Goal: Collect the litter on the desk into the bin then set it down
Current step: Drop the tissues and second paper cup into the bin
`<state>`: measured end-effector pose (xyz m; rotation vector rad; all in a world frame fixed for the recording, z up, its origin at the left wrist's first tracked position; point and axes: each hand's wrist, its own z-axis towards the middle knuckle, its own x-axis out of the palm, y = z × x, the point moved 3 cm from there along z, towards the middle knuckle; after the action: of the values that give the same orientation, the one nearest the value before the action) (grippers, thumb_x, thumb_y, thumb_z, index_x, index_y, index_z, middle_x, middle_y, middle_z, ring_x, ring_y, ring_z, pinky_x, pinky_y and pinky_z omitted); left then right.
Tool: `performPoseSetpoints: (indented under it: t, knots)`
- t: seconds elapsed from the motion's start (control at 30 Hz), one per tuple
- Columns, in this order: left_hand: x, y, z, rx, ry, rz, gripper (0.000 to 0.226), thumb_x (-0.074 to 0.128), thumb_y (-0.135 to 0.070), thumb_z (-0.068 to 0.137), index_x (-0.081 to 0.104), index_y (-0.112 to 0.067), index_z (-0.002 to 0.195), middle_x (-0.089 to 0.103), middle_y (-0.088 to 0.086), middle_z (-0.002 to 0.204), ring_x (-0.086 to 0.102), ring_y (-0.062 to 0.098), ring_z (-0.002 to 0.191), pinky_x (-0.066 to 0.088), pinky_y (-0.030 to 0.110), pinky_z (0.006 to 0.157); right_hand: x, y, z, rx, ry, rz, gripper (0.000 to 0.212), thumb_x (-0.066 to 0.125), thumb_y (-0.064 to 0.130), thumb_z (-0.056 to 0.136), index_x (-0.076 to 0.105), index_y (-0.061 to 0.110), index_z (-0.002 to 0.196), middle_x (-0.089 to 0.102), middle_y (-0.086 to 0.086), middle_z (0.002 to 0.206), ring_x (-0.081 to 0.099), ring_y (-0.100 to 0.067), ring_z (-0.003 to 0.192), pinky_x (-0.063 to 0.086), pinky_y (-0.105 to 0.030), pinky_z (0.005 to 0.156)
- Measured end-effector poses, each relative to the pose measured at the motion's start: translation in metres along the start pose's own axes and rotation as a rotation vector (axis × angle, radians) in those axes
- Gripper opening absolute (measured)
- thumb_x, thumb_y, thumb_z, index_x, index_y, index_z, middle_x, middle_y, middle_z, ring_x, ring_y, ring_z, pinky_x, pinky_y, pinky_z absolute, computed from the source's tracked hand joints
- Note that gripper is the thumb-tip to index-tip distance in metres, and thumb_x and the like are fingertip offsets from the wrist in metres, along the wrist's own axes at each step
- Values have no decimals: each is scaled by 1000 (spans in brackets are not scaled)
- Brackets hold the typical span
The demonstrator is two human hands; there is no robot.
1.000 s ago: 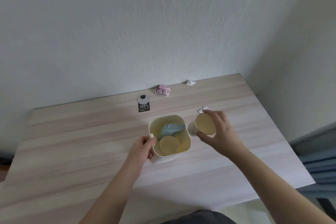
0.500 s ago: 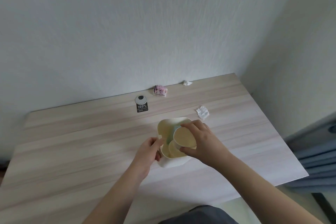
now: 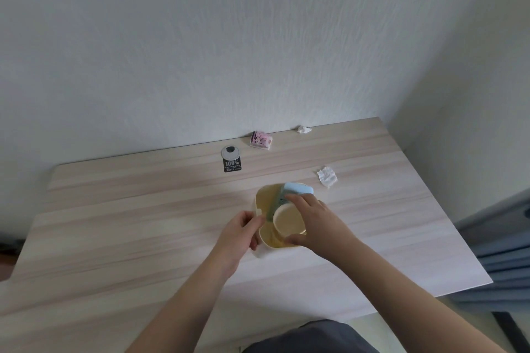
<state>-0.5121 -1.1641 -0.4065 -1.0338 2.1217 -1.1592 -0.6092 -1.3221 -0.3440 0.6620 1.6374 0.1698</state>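
Observation:
A small cream bin stands on the wooden desk. My left hand grips the bin's near-left rim. My right hand holds a paper cup inside the bin's opening, fingers wrapped around it. A light blue packet sticks up at the bin's far side. A crumpled white tissue lies to the right beyond the bin. A pink wrapper and a small white paper scrap lie near the wall.
A round cable grommet with a black "100%" sticker sits near the back edge. The wall runs behind the desk and along its right side. Blue-grey fabric hangs past the right edge.
My right hand carried the paper cup from beside the bin to over it and down into the opening. The tissue it covered is now exposed. My left hand stayed on the rim.

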Motion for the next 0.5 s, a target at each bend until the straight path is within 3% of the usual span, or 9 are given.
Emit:
performPoseSetpoints:
  t: [0.1,0.27,0.5]
  knots:
    - [-3,1,0,6,-10,9,27,62,-28,91,63,-2,100,57,-1,52,49,15,49,45,34,64,2,-1,-1,19,5,2,77,72,42,79,34,25,143,43,3,141,45,-22,125,41,-35,101]
    - [-5,1,2,13,-14,22,26,62,-28,91,63,-4,100,57,-3,51,50,14,49,45,30,60,2,1,-1,18,32,-76,49,52,37,94,41,23,139,48,2,140,48,-22,123,41,-34,97]
    - [-7,3,0,35,16,79,26,63,-34,88,64,-10,98,62,-1,61,53,13,51,48,31,65,10,15,-5,-43,72,-114,36,39,20,96,53,23,130,61,1,128,59,-23,106,41,-27,78]
